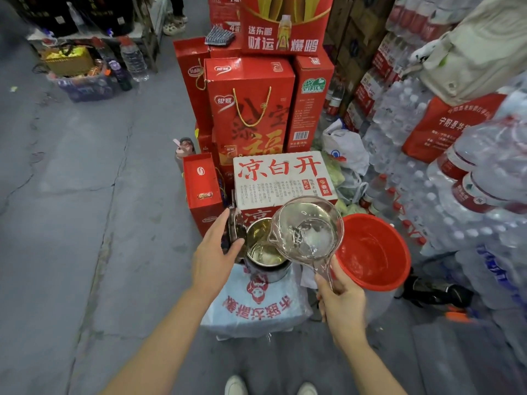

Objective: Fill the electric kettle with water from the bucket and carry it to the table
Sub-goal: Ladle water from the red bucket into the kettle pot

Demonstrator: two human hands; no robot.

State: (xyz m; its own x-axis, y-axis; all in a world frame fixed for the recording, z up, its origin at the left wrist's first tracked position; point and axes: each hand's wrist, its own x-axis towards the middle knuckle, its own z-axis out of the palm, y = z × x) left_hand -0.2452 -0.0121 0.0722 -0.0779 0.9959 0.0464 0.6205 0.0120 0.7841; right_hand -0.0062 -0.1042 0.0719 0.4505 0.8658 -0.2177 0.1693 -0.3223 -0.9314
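A steel electric kettle (263, 256) stands open on a white printed bag (256, 306), with water showing inside. My left hand (215, 256) holds its dark lid (236, 228) tipped back on the left. My right hand (340, 302) grips the handle of a clear plastic ladle (306, 228), which holds water and hangs tilted over the kettle's right rim. The red bucket (373, 252) stands just right of the kettle, with water low inside.
Red gift boxes (251, 109) and a white carton (281, 178) are stacked right behind the kettle. Shrink-wrapped packs of water bottles (456, 195) wall off the right side. Grey concrete floor (71, 223) stretches left. My shoes show at the bottom edge.
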